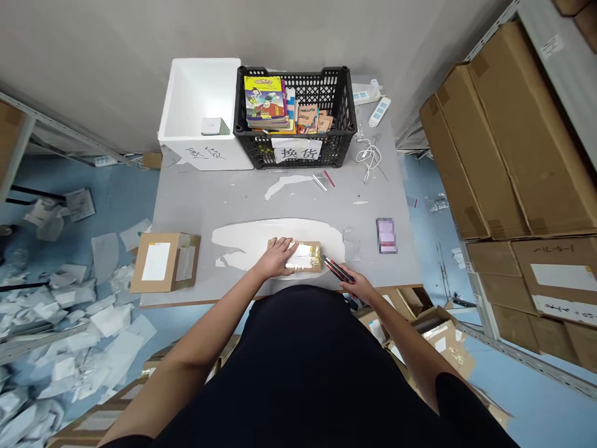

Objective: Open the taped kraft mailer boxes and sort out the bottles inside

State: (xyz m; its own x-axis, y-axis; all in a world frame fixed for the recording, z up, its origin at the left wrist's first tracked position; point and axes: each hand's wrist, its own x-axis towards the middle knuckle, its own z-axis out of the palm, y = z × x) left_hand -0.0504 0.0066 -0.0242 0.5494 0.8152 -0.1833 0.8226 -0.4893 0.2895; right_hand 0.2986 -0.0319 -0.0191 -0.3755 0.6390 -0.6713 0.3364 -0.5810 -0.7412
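Note:
A small brown cardboard box (305, 264) with a white label and shiny clear tape lies near the table's front edge. My left hand (276, 256) rests on the left end of it, palm down, fingers stretched out and apart. In my right hand (358, 286) is a black and red utility knife (339, 271), gripped by its handle. The knife's tip points up and left at the box's right end; whether it touches the tape I cannot tell. Under the box, the table's grey surface (209, 193) has a large, torn-looking white patch (247, 233).
A taller carton (158, 264) stands at the table's left edge. Behind are a white foam box (205, 152) and a black crate (298, 163) of books. A phone (387, 235), cables (368, 152) and power strips (379, 112) lie right. Stacked cartons (522, 149) flank the table.

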